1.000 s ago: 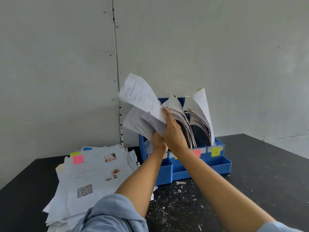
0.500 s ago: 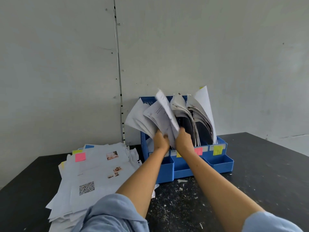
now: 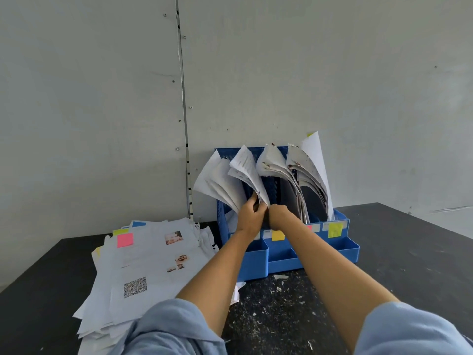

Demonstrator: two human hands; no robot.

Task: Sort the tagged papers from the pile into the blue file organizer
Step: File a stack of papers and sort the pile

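Note:
The blue file organizer (image 3: 343, 248) stands at the back of the black table, its slots full of curling white papers. Coloured tags mark its front: a yellow one (image 3: 278, 235) and a lime one (image 3: 334, 229). My left hand (image 3: 249, 213) grips a sheaf of papers (image 3: 243, 170) in the left slots. My right hand (image 3: 277, 215), curled into a fist, presses beside that sheaf at the slot's mouth; whether it holds paper is hidden. The pile of tagged papers (image 3: 143, 262) lies to the left, with a pink tag (image 3: 125, 239) on its top sheet.
The black table (image 3: 409, 265) carries white paper scraps (image 3: 279, 285) in front of the organizer. A grey wall stands close behind. My blue sleeves fill the bottom of the view.
The sheet that my hands held high over the organizer has come down into the left slots. Both hands have dropped lower, to the slot's mouth.

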